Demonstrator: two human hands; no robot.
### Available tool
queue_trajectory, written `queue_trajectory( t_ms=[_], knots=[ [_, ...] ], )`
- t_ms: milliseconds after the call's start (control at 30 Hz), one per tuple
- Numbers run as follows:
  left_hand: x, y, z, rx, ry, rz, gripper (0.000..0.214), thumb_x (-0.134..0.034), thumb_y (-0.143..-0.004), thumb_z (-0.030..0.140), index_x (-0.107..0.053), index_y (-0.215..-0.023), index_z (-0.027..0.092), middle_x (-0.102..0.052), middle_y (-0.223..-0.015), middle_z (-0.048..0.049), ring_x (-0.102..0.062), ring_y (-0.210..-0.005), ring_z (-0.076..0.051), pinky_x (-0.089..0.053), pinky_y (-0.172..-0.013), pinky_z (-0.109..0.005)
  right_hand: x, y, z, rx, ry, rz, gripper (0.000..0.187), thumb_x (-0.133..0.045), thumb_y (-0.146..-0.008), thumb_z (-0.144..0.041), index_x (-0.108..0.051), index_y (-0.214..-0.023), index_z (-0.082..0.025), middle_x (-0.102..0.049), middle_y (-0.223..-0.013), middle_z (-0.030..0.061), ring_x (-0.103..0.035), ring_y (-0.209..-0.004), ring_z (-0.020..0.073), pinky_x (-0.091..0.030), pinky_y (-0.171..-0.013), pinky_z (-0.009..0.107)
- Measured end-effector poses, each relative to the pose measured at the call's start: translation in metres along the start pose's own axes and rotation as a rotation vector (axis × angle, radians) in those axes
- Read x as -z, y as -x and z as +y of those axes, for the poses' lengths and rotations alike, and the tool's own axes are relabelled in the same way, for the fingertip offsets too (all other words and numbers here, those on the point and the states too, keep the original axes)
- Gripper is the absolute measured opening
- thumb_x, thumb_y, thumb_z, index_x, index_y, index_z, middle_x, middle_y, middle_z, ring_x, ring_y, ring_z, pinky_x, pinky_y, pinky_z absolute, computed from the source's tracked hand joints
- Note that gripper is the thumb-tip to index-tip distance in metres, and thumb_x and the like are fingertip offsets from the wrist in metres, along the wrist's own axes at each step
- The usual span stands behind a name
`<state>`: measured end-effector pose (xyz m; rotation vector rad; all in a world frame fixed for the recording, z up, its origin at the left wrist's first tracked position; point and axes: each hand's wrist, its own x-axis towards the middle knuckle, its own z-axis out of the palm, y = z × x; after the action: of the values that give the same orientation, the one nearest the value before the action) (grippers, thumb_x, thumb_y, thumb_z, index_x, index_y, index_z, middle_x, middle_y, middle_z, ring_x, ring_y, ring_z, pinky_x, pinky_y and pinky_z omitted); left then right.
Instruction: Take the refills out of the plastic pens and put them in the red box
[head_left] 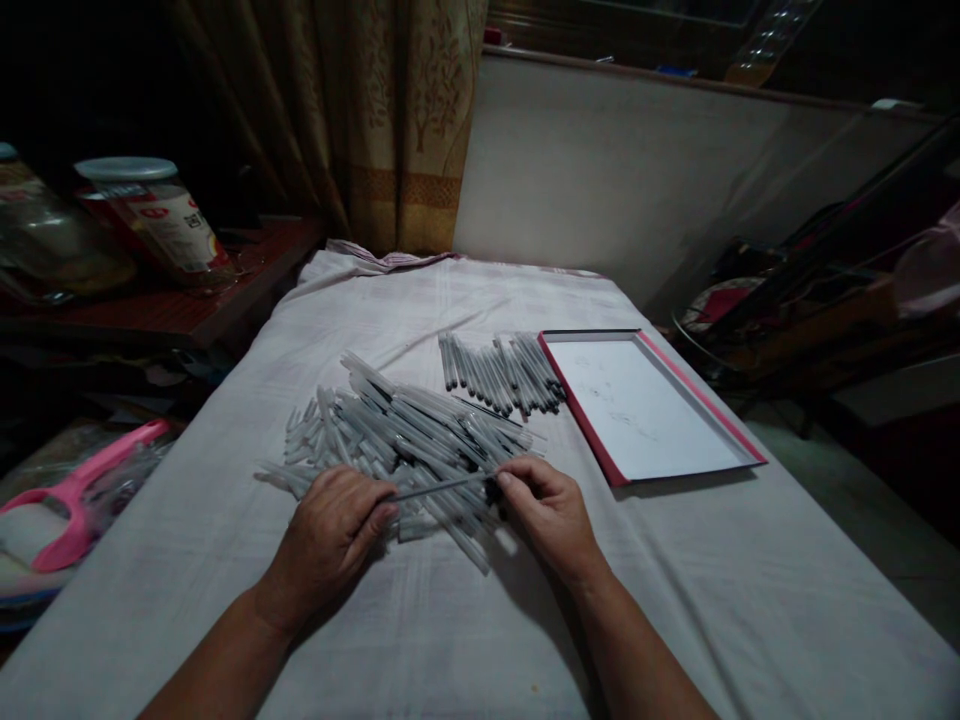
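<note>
Between my two hands a slim translucent pen is held level, one end in each. My left hand is closed, with thumb and fingers pinching the pen's left end. At the other end, the fingertips of my right hand grip it near something dark. Just behind and under the pen lies a loose heap of clear pen parts, pointing in many directions. Farther back, a neater row of pens with dark tips rests on the cloth, beside a shallow box lid.
The red-edged box lid, white inside, lies right of the pens on a white tablecloth. To the left stand a plastic jar on a wooden cabinet and a pink-handled item. A curtain hangs behind the table.
</note>
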<state>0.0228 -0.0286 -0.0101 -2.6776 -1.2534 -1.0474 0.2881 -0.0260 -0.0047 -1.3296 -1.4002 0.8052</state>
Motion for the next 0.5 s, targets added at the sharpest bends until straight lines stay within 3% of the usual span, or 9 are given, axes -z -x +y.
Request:
queue_trajectory(
  t_ms=[133, 267, 367, 500],
  knots=[
    [0.007, 0.0, -0.01, 0.022, -0.087, 0.057, 0.018, -0.047, -0.101, 0.032, -0.061, -0.1, 0.021, -0.07, -0.081, -0.0022, -0.065, -0.074, -0.019, -0.049, -0.076, -0.034, 0.022, -0.01, 0.006, -0.068, 0.018, 0.231, 0.017, -0.066, -0.074, -0.033, -0.071, -0.065, -0.02, -0.068, -0.062, 0.0021, -0.062, -0.06, 0.0177, -0.049, -0.057, 0.028],
    [0.012, 0.003, -0.024, 0.132, -0.21, 0.143, 0.02, -0.047, -0.101, 0.037, -0.06, -0.1, 0.022, -0.072, -0.084, -0.0046, -0.067, -0.077, -0.022, -0.05, -0.076, -0.036, 0.041, -0.02, 0.015, -0.08, 0.049, 0.504, 0.017, -0.069, -0.071, -0.036, -0.072, -0.069, -0.02, -0.07, -0.064, 0.0027, -0.063, -0.063, 0.0197, -0.051, -0.063, 0.031],
    [0.01, 0.005, -0.025, 0.209, -0.221, 0.17, 0.025, -0.045, -0.101, 0.041, -0.06, -0.101, 0.022, -0.072, -0.084, -0.0051, -0.067, -0.077, -0.023, -0.051, -0.074, -0.036, 0.037, -0.019, 0.018, 0.012, 0.12, 0.486, 0.017, -0.067, -0.075, -0.036, -0.072, -0.07, -0.02, -0.072, -0.067, 0.0041, -0.065, -0.064, 0.02, -0.05, -0.058, 0.03],
    [0.003, 0.005, -0.016, 0.16, -0.164, 0.161, 0.023, -0.046, -0.101, 0.041, -0.058, -0.103, 0.022, -0.071, -0.082, -0.0032, -0.067, -0.074, -0.02, -0.052, -0.072, -0.032, 0.022, -0.012, 0.017, 0.176, 0.297, 0.29, 0.016, -0.061, -0.079, -0.027, -0.072, -0.069, -0.022, -0.073, -0.068, 0.0037, -0.065, -0.063, 0.0183, -0.049, -0.059, 0.029]
  ],
)
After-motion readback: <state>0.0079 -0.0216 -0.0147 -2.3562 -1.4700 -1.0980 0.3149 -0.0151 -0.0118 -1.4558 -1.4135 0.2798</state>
